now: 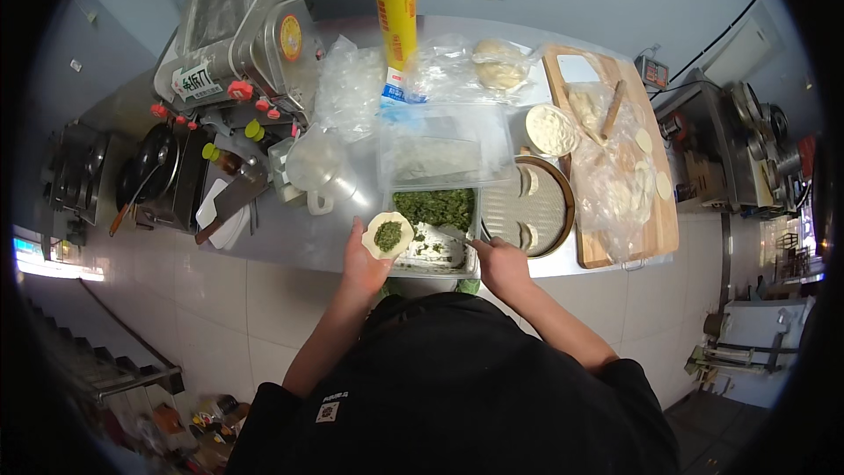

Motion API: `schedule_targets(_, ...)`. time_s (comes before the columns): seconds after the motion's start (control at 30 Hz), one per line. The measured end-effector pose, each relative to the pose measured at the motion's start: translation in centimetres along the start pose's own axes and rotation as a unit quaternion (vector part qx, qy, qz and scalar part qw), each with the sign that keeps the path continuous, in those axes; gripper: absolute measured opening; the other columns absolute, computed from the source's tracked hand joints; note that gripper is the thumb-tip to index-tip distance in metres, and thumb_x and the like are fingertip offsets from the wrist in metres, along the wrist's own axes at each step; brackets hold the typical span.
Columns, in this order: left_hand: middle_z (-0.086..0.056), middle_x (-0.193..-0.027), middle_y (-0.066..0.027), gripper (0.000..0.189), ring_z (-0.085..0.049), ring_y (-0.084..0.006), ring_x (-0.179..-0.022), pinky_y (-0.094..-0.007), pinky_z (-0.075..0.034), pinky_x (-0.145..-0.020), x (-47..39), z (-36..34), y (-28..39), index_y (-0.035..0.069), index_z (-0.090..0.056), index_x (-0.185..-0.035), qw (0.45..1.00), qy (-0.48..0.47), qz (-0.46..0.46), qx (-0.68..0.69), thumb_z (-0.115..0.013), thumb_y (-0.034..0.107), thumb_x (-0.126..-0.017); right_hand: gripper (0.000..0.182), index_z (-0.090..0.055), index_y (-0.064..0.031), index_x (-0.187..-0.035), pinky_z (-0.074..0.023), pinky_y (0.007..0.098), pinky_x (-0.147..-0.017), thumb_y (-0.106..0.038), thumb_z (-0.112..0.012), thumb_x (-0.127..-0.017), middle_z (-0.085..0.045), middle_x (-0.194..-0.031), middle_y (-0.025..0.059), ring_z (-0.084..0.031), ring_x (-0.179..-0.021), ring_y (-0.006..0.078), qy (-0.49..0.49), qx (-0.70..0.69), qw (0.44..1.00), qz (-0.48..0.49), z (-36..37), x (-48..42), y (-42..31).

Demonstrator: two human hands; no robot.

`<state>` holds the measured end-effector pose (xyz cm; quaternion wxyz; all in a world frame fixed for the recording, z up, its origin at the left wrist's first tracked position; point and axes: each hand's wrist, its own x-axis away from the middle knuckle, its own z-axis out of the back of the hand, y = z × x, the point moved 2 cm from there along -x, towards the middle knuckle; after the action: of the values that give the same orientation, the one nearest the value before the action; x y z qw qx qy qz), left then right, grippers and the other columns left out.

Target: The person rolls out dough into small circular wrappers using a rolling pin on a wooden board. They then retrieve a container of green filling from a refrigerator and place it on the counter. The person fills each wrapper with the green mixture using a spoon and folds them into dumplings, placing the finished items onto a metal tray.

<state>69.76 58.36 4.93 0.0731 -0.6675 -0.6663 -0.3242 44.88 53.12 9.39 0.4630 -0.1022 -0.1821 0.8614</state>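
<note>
On my left hand (364, 258) rests a round dough wrapper (370, 237), with a mound of chopped green filling (389, 237) at its middle. My right hand (504, 269) grips a spreading tool (455, 232), whose flat end lies over the filling tray (403, 266). Green filling (438, 206) is heaped at the tray's far side; its near side shows a mostly bare, smeared bottom. To the right, a round steamer (567, 224) lined with mesh holds two folded dumplings (529, 181), one far and one near.
A wooden board (659, 231) at right carries a rolling pin (614, 109), plastic film and dough rounds (663, 186). Behind the tray stand a clear plastic box (445, 145) and a bowl of flour (552, 130). Leftward are a pitcher (321, 168), a cleaver (241, 191) and a dough machine (270, 59).
</note>
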Motion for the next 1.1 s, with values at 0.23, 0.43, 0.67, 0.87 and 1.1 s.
schedule_targets(0.23,-0.049,-0.134,-0.0195,0.066,-0.046,-0.0362,-0.125,-0.052,-0.036,-0.105,0.7,-2.1,0.3,-0.003,-0.041,-0.133,0.997,-0.063,0.037,-0.033,-0.03,0.052,-0.099,0.017,-0.066,-0.0072,-0.089,-0.0516,0.0401,-0.065,-0.012,-0.062,-0.073,-0.062,-0.083,0.0124,-0.063,-0.082,0.0284,-0.103,0.154,0.982,0.023,-4.0,-3.0,-1.4)
schedule_targets(0.43,-0.05,-0.133,-0.0199,0.07,-0.049,-0.0362,-0.121,-0.0548,-0.04,-0.101,1.6,-4.1,1.0,-0.004,-0.041,-0.134,0.986,-0.114,0.112,-0.045,-0.024,0.055,-0.099,0.03,-0.067,-0.0079,-0.096,-0.0494,0.0357,-0.067,-0.013,-0.075,-0.068,-0.061,-0.09,0.0062,-0.059,-0.082,0.0253,0.129,-0.051,0.976,0.169,2.4,-3.1,-4.4)
schedule_targets(0.67,-0.052,-0.131,-0.017,0.068,-0.053,-0.0323,-0.118,-0.0527,-0.046,-0.094,1.6,-4.6,0.8,-0.001,-0.043,-0.134,0.958,-0.182,0.183,-0.126,-0.025,0.055,-0.099,0.021,-0.066,-0.0061,-0.092,-0.0491,0.0347,-0.065,-0.007,-0.072,-0.072,-0.059,-0.089,0.0048,-0.057,-0.08,0.0243,0.152,-0.145,0.934,0.291,3.0,-3.4,-5.0)
schedule_targets(0.87,-0.056,-0.126,-0.0131,0.062,-0.056,-0.0245,-0.114,-0.041,-0.047,-0.095,2.1,-5.8,0.4,0.0,-0.046,-0.132,0.932,-0.233,0.162,-0.228,-0.031,0.051,-0.099,0.014,-0.067,-0.0068,-0.084,-0.0482,0.0343,-0.063,-0.01,-0.074,-0.072,-0.059,-0.084,0.0042,-0.056,-0.076,0.024,0.154,-0.186,0.929,0.281,3.7,-3.1,-5.6)
schedule_targets(1.1,-0.057,-0.124,-0.0094,0.059,-0.053,-0.0143,-0.114,-0.0274,-0.04,-0.098,4.2,-9.0,0.5,-0.002,-0.044,-0.134,0.846,-0.293,0.009,-0.445,-0.069,0.024,-0.087,0.015,-0.068,-0.0062,-0.082,-0.0474,0.0337,-0.063,-0.011,-0.076,-0.071,-0.06,-0.082,0.0042,-0.056,-0.074,0.0241,0.154,-0.224,0.931,0.245,5.6,-3.1,-6.5)
